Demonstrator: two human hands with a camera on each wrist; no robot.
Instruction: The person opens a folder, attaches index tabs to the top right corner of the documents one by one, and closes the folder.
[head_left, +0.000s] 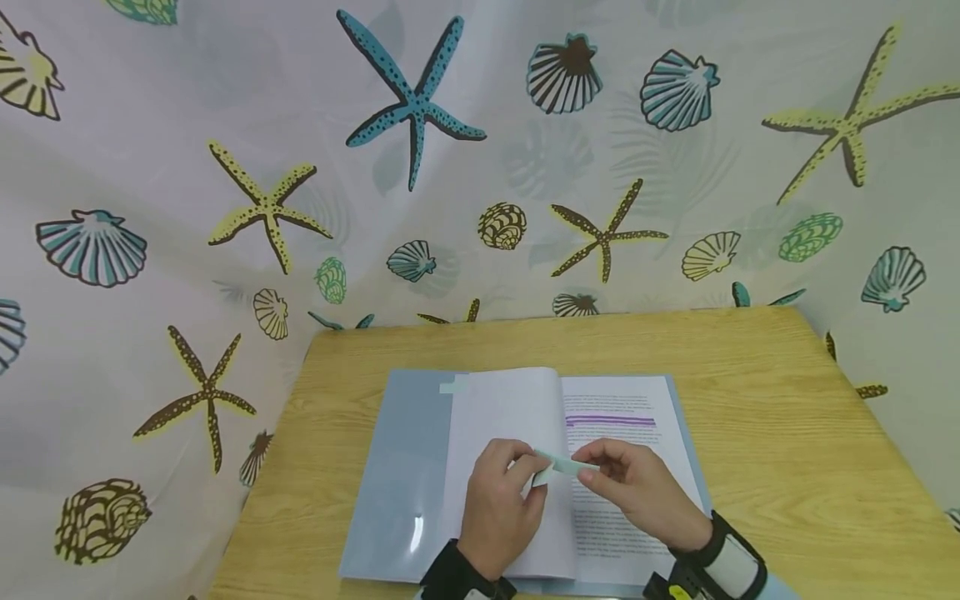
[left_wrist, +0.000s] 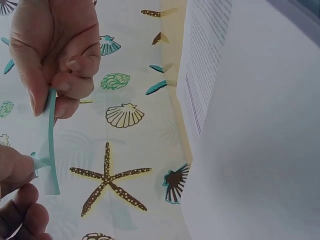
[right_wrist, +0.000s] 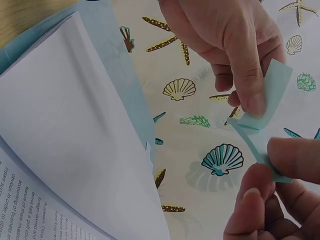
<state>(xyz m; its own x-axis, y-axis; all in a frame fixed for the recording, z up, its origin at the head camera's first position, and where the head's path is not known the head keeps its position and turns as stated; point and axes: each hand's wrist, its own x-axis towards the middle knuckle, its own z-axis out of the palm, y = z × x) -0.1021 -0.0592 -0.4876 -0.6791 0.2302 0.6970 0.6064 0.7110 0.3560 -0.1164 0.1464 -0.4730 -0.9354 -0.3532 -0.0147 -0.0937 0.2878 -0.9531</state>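
My left hand (head_left: pixel 498 508) and right hand (head_left: pixel 645 492) meet over an open document folder (head_left: pixel 397 492). Between thumb and fingers, my right hand grips one end of a pale green sticky-note pad (left_wrist: pixel 49 130). The left thumb and fingers pinch a pale green sheet (right_wrist: pixel 276 92), bent up at an angle and joined to the pad in the right wrist view. Under the hands lie a turned white page (head_left: pixel 502 408) and a printed page (head_left: pixel 615 400) with purple highlighted lines. A pale green sticky tab (head_left: pixel 452 387) sits at the white page's upper left edge.
The folder rests on a wooden table (head_left: pixel 810 467), near its front edge. Behind and at the sides hangs a white cloth (head_left: pixel 465 217) printed with starfish and shells. Dark bands with devices circle both wrists.
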